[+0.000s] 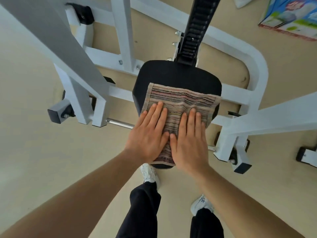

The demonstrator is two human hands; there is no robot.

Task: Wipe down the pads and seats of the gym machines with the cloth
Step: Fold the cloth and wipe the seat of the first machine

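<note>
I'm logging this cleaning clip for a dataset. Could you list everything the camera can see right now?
seat pad: one, black, centre.
cloth: one, multicolour stripes, on seat pad's near half.
machine frame: one, white, around seat pad.
notched rail: one, black, behind seat pad.
chrome rod: one, silver, left of seat pad.
printed sheet: one, blue-green, top right corner.
floor: one, beige, underneath everything.
shoes: two, white, bottom centre.
trousers: one pair, black, bottom centre.
left hand: one, flat on cloth.
right hand: one, flat on cloth, beside it.
</note>
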